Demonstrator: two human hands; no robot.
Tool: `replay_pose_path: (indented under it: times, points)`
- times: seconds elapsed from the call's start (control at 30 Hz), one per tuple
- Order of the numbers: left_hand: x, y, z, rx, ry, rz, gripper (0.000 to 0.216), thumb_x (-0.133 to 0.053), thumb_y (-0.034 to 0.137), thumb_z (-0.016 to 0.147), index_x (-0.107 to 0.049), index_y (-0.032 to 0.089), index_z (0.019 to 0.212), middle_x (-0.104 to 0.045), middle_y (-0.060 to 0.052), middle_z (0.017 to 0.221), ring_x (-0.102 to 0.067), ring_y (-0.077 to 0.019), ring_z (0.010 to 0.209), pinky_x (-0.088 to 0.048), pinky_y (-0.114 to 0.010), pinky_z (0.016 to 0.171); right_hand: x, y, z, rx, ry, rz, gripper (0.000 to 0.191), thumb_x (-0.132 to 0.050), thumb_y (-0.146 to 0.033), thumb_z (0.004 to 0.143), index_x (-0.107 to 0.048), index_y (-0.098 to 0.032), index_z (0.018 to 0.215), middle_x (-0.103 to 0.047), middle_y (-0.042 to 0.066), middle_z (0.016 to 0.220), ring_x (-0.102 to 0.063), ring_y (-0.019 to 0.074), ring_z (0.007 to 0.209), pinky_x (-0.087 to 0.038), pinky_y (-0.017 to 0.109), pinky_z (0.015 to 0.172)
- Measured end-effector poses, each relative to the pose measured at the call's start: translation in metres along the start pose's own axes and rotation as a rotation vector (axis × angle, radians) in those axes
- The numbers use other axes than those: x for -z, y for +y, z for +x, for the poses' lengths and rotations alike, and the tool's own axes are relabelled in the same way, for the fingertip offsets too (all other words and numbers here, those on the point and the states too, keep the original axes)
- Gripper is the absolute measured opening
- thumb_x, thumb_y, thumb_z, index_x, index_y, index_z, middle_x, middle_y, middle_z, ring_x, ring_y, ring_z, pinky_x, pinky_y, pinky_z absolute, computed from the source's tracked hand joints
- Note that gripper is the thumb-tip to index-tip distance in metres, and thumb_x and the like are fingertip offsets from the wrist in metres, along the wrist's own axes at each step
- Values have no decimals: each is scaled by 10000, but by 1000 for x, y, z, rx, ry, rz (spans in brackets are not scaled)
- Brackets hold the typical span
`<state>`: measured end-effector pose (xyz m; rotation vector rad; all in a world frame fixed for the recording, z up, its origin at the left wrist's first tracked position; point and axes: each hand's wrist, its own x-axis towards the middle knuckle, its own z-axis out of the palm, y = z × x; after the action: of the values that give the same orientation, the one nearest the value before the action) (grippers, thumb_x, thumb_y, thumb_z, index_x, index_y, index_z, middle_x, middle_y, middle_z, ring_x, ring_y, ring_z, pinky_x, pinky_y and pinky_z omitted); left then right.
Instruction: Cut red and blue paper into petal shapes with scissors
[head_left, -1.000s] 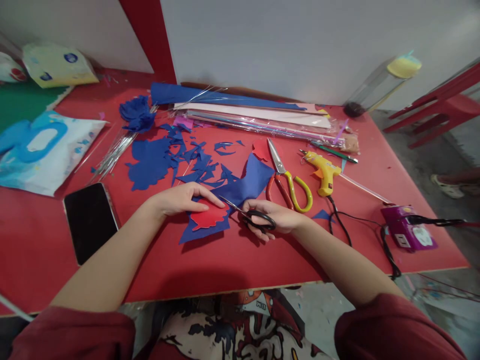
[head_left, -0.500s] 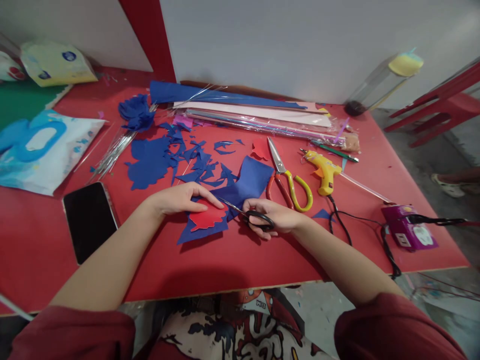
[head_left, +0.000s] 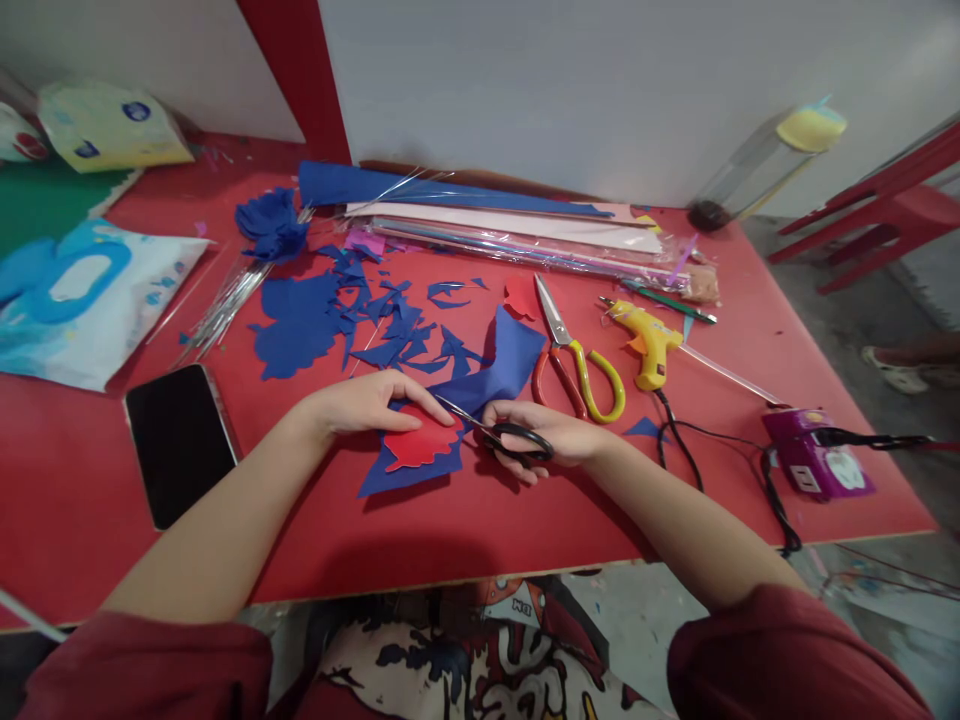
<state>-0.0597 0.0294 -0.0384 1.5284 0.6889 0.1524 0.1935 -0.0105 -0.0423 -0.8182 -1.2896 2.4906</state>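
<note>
Two layers sit together: a red scallop-edged paper cut-out (head_left: pixel 420 447) rests on a blue paper sheet (head_left: pixel 495 372), both flat on the red table (head_left: pixel 450 530) near the middle of its near edge. Left hand (head_left: pixel 360 402): spread flat, fingers extended, pressing the cut-out down, nothing grasped. Right hand (head_left: pixel 559 435): fingers closed through the loops of small black-handled scissors (head_left: pixel 510 438). The blades point left with their tips at the cut-out's upper right edge; whether they are parted cannot be told. Just beyond the right hand lie large scissors with red and yellow handles (head_left: pixel 574 365), blades toward the far edge. A yellow glue gun (head_left: pixel 649 345) lies to their right. Blue paper scraps (head_left: pixel 390 325) are scattered beyond the left hand. A black phone (head_left: pixel 180 440) lies toward the near left corner.
</note>
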Motion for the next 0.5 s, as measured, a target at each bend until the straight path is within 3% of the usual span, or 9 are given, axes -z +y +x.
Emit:
replay_pose_path:
  times: [0.33,0.5]
  points:
    - [1,0,0,-39,36,19,345,-567,85,689,-710,184,987,-701,-29,1080,-635,-149,1000,-444,-212,885,-1,4,2,48,44,18,437,-686,-496,698,-401,-179,797,-556,-91,443,-468,54,288,-255,110,243]
    - [2,1,0,-28,80,67,276,-565,78,692,-737,175,885,-740,-28,945,-671,-131,873,-475,-187,796,-1,3,2,49,62,-6,449,-686,-503,689,-382,-188,786,-555,-94,427,-434,46,268,-231,112,237]
